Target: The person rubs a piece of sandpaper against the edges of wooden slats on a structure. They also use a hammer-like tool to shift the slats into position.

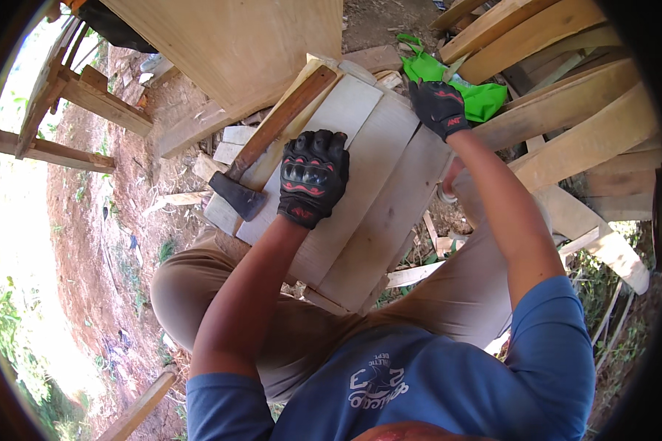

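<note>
Pale wooden boards (pixel 369 192) lie side by side at a slant between my knees. My left hand (pixel 312 176), in a black glove with red trim, rests back-up on them with its fingers bent under; whatever they hold is hidden. My right hand (pixel 440 109), gloved alike, is at the far right corner of the boards, its fingers curled over a board's edge. A hatchet (pixel 281 121) lies along the left side of the boards, its dark head (pixel 237 197) nearest me and its brown wooden handle pointing away. Neither hand touches the hatchet.
A large plywood panel (pixel 235 48) stands beyond the boards. Bright green bags (pixel 482 99) lie at the far right. Long curved planks (pixel 566 106) are piled on the right. A wooden frame (pixel 99 99) stands at left on earthy ground, with scraps about.
</note>
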The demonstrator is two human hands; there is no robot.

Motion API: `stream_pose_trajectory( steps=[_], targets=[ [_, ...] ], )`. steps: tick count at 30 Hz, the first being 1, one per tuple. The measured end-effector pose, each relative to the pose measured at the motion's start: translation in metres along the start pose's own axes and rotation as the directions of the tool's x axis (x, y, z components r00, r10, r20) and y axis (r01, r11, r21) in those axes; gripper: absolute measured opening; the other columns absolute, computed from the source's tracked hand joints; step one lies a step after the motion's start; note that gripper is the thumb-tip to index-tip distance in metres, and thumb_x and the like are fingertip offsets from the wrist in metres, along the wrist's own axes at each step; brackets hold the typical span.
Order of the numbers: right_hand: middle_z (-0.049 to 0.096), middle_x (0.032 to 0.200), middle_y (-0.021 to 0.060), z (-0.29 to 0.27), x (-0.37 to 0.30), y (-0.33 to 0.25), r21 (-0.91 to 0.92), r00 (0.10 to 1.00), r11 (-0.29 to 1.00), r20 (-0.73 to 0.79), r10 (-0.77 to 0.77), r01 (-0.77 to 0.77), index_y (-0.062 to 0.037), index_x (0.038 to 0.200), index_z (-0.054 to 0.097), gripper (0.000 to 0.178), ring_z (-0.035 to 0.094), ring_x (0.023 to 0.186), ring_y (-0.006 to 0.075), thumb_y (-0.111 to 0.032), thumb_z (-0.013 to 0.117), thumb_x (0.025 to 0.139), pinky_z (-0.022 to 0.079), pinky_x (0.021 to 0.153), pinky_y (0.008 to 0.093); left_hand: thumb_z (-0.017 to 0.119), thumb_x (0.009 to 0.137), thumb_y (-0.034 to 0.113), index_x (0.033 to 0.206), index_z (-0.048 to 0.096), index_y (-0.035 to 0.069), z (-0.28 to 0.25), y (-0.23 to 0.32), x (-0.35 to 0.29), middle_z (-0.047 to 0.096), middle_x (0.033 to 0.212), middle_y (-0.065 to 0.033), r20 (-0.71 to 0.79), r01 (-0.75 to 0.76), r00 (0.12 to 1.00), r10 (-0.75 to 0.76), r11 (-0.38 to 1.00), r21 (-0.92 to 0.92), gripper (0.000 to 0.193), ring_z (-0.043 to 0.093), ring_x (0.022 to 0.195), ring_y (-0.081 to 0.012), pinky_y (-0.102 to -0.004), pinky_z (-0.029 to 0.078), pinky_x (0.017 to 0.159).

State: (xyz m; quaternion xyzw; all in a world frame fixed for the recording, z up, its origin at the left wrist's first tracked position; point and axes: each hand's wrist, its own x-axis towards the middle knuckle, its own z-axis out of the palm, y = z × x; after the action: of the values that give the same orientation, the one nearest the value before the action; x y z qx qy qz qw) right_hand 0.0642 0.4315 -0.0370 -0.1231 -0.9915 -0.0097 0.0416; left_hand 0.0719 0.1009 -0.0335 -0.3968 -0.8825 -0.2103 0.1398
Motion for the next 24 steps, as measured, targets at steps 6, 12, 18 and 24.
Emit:
stream_pose_trajectory(
  steps=[6, 12, 18, 24],
  targets=[
    [0.076, 0.095, 0.0210, 0.005, -0.002, 0.005, -0.003, 1.000, 1.000, -0.011, 0.013, -0.013, -0.0048, 0.093, 0.075, 0.047, 0.073, 0.089, 0.0429, -0.039, 0.046, 0.107, 0.056, 0.080, 0.0557, 0.064, 0.097, 0.026, 0.122, 0.069, 0.011, 0.000, 0.002, -0.001, 0.068, 0.116, -0.0127, 0.029, -0.003, 1.000, 0.004, 1.000, -0.024, 0.030, 0.063, 0.110, -0.0349, -0.0509, 0.048, 0.093],
    [0.075, 0.103, 0.0234, 0.015, 0.002, 0.017, 0.078, 0.993, 0.991, 0.056, 0.104, -0.108, -0.0049, 0.098, 0.076, 0.049, 0.072, 0.098, 0.0448, -0.042, 0.045, 0.106, 0.056, 0.088, 0.0549, 0.064, 0.097, 0.026, 0.122, 0.069, 0.011, 0.002, 0.001, 0.003, 0.068, 0.116, -0.0128, 0.023, -0.002, 1.000, 0.002, 1.000, -0.029, 0.030, 0.063, 0.111, -0.0353, -0.0508, 0.048, 0.094],
    [0.075, 0.111, 0.0230, 0.010, 0.000, 0.001, 0.029, 0.994, 0.995, 0.060, 0.097, -0.098, -0.0058, 0.107, 0.075, 0.050, 0.071, 0.106, 0.0439, -0.045, 0.045, 0.106, 0.055, 0.094, 0.0539, 0.063, 0.097, 0.027, 0.123, 0.069, 0.011, 0.001, 0.000, 0.000, 0.068, 0.116, -0.0127, 0.030, 0.007, 1.000, -0.007, 1.000, -0.009, 0.031, 0.063, 0.111, -0.0352, -0.0506, 0.048, 0.095],
    [0.075, 0.113, 0.0220, -0.003, -0.006, -0.016, 0.020, 0.990, 0.991, 0.048, 0.135, -0.136, -0.0067, 0.106, 0.077, 0.053, 0.071, 0.106, 0.0429, -0.046, 0.042, 0.107, 0.055, 0.094, 0.0544, 0.063, 0.097, 0.027, 0.122, 0.069, 0.011, 0.001, -0.003, -0.002, 0.068, 0.116, -0.0126, 0.023, 0.016, 1.000, -0.016, 1.000, -0.009, 0.030, 0.063, 0.111, -0.0353, -0.0512, 0.047, 0.097]
  ],
)
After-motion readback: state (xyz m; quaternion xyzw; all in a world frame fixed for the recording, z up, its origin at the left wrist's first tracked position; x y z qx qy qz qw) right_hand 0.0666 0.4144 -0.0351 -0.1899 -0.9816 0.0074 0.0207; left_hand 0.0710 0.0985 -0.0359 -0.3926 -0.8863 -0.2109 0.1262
